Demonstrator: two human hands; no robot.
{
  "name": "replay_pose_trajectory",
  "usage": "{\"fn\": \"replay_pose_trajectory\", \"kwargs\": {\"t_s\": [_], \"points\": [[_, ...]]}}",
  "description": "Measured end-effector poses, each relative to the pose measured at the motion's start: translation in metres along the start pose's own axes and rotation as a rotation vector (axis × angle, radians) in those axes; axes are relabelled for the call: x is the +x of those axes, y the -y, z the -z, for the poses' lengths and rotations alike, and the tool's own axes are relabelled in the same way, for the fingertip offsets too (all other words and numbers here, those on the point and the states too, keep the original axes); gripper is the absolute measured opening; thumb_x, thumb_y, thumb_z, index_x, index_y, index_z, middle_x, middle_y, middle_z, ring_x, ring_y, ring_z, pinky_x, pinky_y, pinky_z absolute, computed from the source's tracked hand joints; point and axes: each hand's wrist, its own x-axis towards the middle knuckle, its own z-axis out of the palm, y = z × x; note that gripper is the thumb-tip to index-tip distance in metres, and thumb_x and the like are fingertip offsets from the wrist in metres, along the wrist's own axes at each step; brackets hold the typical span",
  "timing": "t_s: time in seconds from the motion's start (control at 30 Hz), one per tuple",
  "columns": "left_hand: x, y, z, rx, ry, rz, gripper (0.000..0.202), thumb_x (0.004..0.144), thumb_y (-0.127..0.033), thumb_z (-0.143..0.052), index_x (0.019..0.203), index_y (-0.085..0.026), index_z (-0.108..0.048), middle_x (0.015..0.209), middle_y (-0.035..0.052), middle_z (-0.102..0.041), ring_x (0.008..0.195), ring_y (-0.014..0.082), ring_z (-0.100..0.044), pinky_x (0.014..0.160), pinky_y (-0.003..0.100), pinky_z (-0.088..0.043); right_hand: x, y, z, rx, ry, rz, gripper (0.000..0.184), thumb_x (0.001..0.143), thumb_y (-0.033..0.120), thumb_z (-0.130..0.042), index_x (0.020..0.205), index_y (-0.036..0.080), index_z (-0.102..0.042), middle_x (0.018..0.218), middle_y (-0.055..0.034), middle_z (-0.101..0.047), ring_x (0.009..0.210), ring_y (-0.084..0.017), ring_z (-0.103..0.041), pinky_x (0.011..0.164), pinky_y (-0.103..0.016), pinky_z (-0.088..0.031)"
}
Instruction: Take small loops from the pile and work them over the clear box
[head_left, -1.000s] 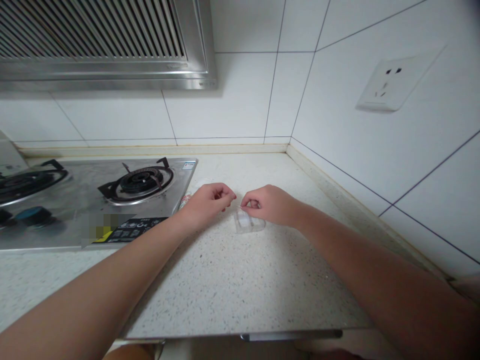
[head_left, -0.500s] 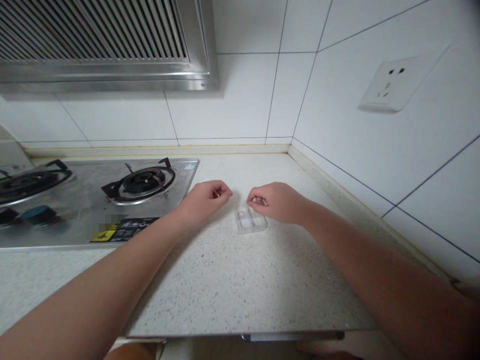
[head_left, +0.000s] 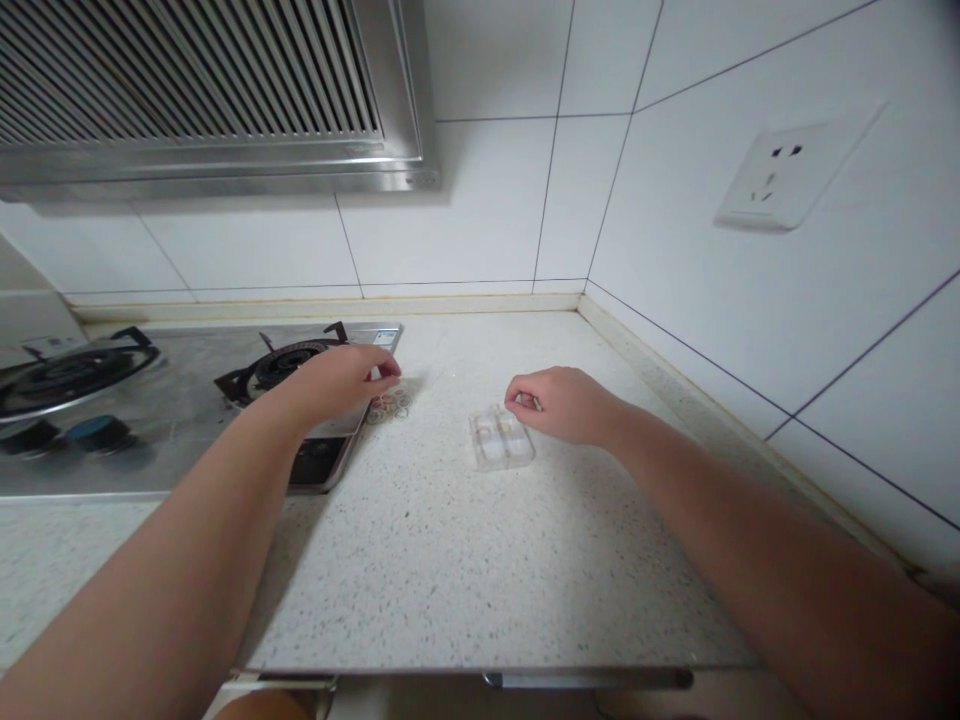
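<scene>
My left hand [head_left: 349,378] hovers over a small pile of thin loops, apparently rubber bands [head_left: 388,406], at the right edge of the stove. Its thumb and fingers are drawn together; whatever is between them is too small to tell. Just behind the right side of a clear plastic compartment box [head_left: 501,455] is my right hand [head_left: 559,403]. Its fingertips are pinched together, and I cannot make out what they hold. The box stands on the counter with its compartments facing up, and a small yellowish thing shows in one of them.
A gas stove [head_left: 172,440] with black burners and knobs takes up the left. Above it hangs a metal range hood [head_left: 409,150]. The speckled counter [head_left: 465,580] meets a tiled wall [head_left: 487,210] behind, and a wall socket [head_left: 772,175] is on the right.
My left hand has moved left, away from the box to the pile of loops beside the stove. The right hand stays by the box, shifted only slightly. The view has tilted a little.
</scene>
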Motion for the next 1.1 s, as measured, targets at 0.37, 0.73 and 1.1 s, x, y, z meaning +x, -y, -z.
{"fn": "replay_pose_trajectory", "kwargs": {"t_s": [0.37,0.73,1.1], "points": [[0.001,0.021,-0.009,-0.036,0.208,0.021,0.025,0.082,-0.041,-0.059,0.093,-0.023,-0.072,0.093,0.0053,-0.071,0.083,0.0206,-0.061,0.071,0.028,-0.04,0.0,-0.007,-0.002,0.009,0.015,-0.017,0.021,0.086,0.035,-0.052,0.091,0.025,-0.07,0.077,-0.0006,-0.07,0.067,-0.014,-0.059,0.063,-0.027,-0.034],[0.003,0.005,-0.013,-0.126,0.246,-0.075,0.023,0.079,-0.035,-0.061,0.095,-0.025,-0.074,0.095,0.0059,-0.072,0.084,0.021,-0.061,0.075,0.03,-0.041,-0.001,-0.007,-0.002,0.02,0.025,-0.019,0.021,0.087,0.036,-0.052,0.091,0.025,-0.07,0.076,-0.0003,-0.069,0.068,-0.014,-0.059,0.062,-0.027,-0.034],[0.003,0.004,-0.017,-0.094,0.241,-0.091,0.019,0.077,-0.029,-0.059,0.087,-0.024,-0.074,0.087,0.0042,-0.071,0.077,0.0186,-0.059,0.07,0.028,-0.039,0.0,-0.008,-0.002,0.014,0.034,-0.014,0.022,0.087,0.035,-0.052,0.091,0.025,-0.07,0.076,-0.0004,-0.069,0.067,-0.014,-0.058,0.062,-0.027,-0.033]]}}
